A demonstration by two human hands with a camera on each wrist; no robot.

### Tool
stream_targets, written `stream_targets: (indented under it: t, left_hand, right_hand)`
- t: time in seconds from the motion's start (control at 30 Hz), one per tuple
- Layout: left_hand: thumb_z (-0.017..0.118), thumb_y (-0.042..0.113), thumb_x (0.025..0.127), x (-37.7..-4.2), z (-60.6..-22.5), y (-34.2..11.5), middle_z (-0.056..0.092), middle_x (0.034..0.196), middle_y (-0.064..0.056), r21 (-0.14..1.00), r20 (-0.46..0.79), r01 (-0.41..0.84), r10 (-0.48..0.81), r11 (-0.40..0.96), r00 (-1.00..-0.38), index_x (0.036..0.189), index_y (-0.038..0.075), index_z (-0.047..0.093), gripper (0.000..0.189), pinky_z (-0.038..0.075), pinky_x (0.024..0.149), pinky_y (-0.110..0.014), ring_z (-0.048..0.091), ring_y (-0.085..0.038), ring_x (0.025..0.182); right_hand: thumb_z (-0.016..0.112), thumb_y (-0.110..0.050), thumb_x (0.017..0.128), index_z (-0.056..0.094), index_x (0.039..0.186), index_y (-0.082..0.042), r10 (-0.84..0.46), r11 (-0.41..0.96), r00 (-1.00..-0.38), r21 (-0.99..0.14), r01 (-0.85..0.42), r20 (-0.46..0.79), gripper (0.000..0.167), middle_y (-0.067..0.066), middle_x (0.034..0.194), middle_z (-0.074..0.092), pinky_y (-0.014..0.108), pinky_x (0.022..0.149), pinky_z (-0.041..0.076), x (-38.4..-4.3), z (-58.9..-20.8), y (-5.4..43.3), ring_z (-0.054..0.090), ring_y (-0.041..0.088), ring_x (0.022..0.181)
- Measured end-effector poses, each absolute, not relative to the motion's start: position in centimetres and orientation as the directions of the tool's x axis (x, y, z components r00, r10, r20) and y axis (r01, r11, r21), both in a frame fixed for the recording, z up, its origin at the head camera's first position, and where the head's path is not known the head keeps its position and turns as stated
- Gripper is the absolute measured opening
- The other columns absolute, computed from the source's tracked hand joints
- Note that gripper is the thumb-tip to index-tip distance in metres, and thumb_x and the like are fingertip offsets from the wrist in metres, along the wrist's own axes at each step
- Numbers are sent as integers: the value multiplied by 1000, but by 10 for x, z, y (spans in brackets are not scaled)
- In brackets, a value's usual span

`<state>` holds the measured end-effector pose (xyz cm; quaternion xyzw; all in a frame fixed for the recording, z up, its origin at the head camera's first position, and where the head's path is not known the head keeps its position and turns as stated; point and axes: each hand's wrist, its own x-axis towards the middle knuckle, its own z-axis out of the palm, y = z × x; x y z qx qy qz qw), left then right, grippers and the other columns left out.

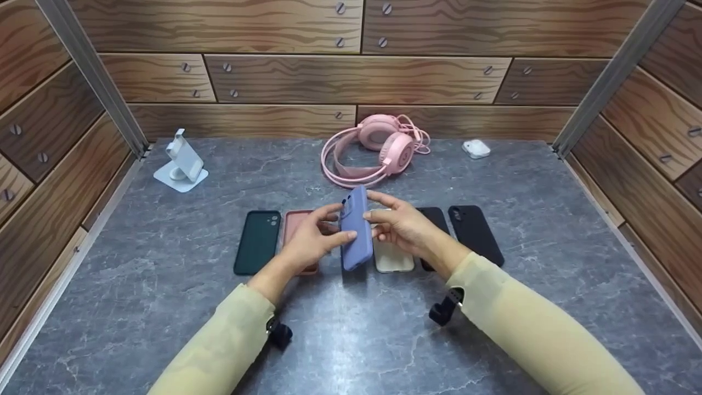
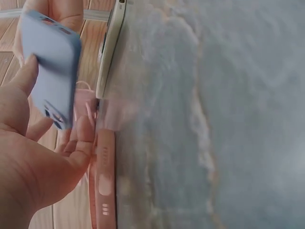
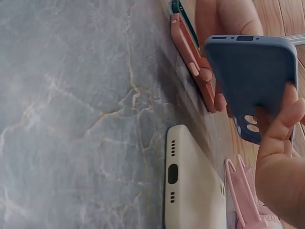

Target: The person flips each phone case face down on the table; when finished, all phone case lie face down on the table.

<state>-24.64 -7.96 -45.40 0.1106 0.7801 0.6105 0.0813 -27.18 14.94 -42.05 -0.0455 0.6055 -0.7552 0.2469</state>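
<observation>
A blue-purple phone case [image 1: 355,233] is held up, tilted, above the row of cases. My left hand [image 1: 307,241] grips its left side, the thumb lying on the broad face. On the other side, my right hand [image 1: 408,226] pinches the right edge. The right wrist view shows the case's darker hollow inside [image 3: 252,71], with camera cutouts at its lower end. Beneath and beside the hands lie a dark green case [image 1: 256,244], a pink case [image 1: 296,220], a cream case [image 1: 394,259] and two black cases, one [image 1: 436,218] partly hidden by the right hand, the other [image 1: 476,236] farther right.
Pink headphones [image 1: 397,153] with a coiled cable lie behind the hands. A white folding stand [image 1: 187,163] is at the back left, and a small white object [image 1: 476,148] at the back right. Wood-patterned walls [image 1: 351,79] enclose the grey marbled table [image 1: 351,340].
</observation>
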Motion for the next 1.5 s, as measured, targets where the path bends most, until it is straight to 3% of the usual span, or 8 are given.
stream_targets:
  t: [0.3, 0.6, 1.03, 1.27, 1.5]
  left_hand:
    - [84, 23, 94, -249, -450, -84, 70, 125, -18, 990, -37, -1, 252, 142, -967, 161, 13, 46, 77, 58, 86, -39, 71, -27, 107]
    - [86, 17, 93, -256, -450, -95, 72, 107, -10, 973, -5, 35, 173, 230, -985, 160, 8, 48, 77, 53, 73, -27, 65, -18, 89]
    - [86, 14, 91, -260, -454, -102, 71, 100, -7, 943, 25, 87, 192, 320, -981, 155, 5, 53, 73, 52, 77, -29, 64, -18, 88]
    - [86, 12, 91, -261, -461, -103, 71, 92, -7, 942, 29, 96, 207, 322, -978, 151, 0, 56, 69, 50, 71, -26, 62, -16, 82]
    - [85, 9, 91, -263, -468, -103, 71, 90, -7, 938, 25, 104, 236, 330, -971, 152, -3, 54, 70, 49, 65, -24, 60, -15, 76]
  right_hand:
    - [63, 1, 100, 37, 165, -11, -433, -159, -878, -941, 299, -206, 71, 6, 83, 70, 20, 56, 50, -275, -420, 151, 64, 12, 60]
    - [68, -1, 101, 39, 163, -5, -390, 12, -898, -976, 216, -203, 68, 5, 99, 74, 26, 62, 59, -277, -425, 155, 69, 14, 66]
    - [73, 5, 94, 47, 155, 7, -398, 205, -905, -976, 74, -152, 67, 10, 97, 72, 25, 61, 57, -277, -435, 152, 69, 15, 69]
    - [76, -3, 94, 48, 156, 2, -389, 335, -905, -942, 36, -173, 69, 9, 97, 73, 25, 54, 52, -276, -439, 152, 69, 16, 69]
    - [76, -6, 95, 48, 157, 2, -400, 379, -895, -925, 33, -196, 69, 5, 95, 74, 24, 54, 48, -278, -446, 152, 69, 14, 71]
